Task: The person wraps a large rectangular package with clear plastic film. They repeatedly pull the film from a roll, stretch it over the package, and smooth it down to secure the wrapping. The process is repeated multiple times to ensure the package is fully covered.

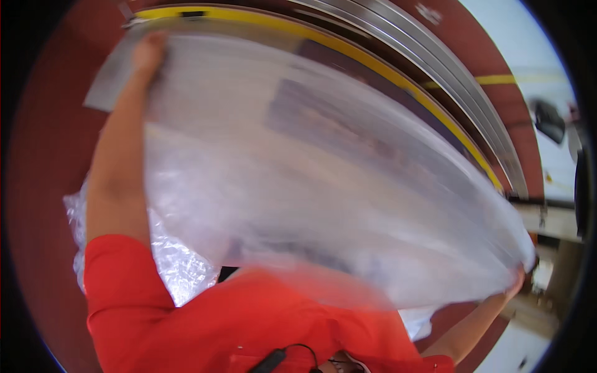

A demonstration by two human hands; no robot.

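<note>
A large translucent plastic sheet (pixel 249 186) is stretched wide between my hands, smeared by motion. At the far left, my left hand (pixel 150 55) is closed on the sheet's far edge, its arm reaching forward. My right hand (pixel 515 281) is closed on the sheet's corner out at the right, with that arm spread sideways. Both hands are blurred, and the fingertips are partly hidden by the plastic. Dim dark and brownish shapes show through the sheet, too hazy to name. Its near edge passes over the front of my red shirt (pixel 249 323).
Crinkled clear plastic (pixel 180 261) hangs below my left arm. A yellow-edged strip (pixel 261 17) curves along the far side, with silvery metal rails (pixel 429 53) beyond it. The floor (pixel 46 155) is dark red. A black object (pixel 548 121) stands at the far right.
</note>
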